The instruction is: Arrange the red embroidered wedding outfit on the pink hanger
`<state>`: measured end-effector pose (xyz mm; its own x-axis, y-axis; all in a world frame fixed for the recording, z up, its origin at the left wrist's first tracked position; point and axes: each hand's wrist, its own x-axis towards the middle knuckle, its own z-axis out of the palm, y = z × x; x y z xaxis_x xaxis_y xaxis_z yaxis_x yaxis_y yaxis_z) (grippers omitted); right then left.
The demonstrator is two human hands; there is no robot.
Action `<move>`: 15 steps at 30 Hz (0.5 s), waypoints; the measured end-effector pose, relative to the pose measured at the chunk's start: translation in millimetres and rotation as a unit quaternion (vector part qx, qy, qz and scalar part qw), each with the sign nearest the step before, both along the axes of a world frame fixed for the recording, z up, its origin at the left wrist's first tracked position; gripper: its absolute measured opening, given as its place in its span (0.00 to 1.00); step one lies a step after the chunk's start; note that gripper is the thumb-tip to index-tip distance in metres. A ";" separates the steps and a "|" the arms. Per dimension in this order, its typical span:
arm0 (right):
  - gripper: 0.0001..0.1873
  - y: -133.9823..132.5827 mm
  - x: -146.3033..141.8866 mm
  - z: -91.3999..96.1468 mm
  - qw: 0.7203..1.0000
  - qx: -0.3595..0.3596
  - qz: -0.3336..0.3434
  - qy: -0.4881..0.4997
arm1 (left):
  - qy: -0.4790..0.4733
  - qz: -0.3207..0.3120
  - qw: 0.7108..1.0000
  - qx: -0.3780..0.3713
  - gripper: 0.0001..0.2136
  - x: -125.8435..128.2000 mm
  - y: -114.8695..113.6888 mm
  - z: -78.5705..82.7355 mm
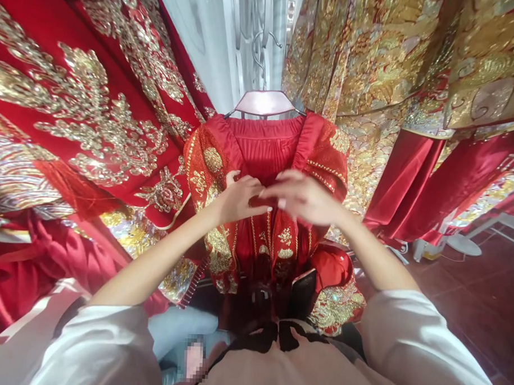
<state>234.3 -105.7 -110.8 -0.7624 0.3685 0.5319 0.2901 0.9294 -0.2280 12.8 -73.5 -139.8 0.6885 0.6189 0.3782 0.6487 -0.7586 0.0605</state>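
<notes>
A red jacket with gold embroidery and beaded trim hangs in front of me on a white hanger. Its front edges run down the middle, with gathered red cloth inside the neckline. My left hand is at the upper chest of the jacket, thumb raised and fingers apart. From the other side, my right hand reaches across with stretched, slightly blurred fingers that overlap the left fingertips. Neither hand shows anything held; whether the fingertips touch the cloth I cannot tell.
Red cloth with silver-gold embroidery hangs at the left, and a gold patterned garment at the right. Behind the hanger are pale drapes and a metal hook. White stand legs rest on the tiled floor.
</notes>
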 end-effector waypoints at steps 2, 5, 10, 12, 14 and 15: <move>0.19 -24.1 -18.2 -18.6 0.996 -0.016 0.069 -0.046 | 0.005 0.036 0.999 0.000 0.18 5.1 1.3 -1.0; 0.18 -24.3 -30.9 -51.4 0.998 -0.014 -0.061 -0.029 | 0.023 0.093 0.995 0.004 0.19 13.4 4.5 -5.0; 0.16 10.6 -32.2 -76.5 0.947 -0.052 -0.290 0.126 | 0.073 0.100 0.992 0.011 0.11 19.2 3.3 -7.8; 0.15 10.7 -35.8 -76.2 0.934 -0.060 -0.330 0.124 | 0.074 0.090 0.993 0.002 0.11 18.0 1.5 -6.5; 0.14 5.4 -41.3 -74.3 0.912 -0.060 -0.396 0.092 | 0.072 0.074 0.995 -0.009 0.12 15.6 -0.2 -4.9; 0.14 3.1 -44.1 -73.8 0.902 -0.063 -0.421 0.073 | 0.070 0.068 0.995 -0.013 0.13 14.3 -0.9 -4.1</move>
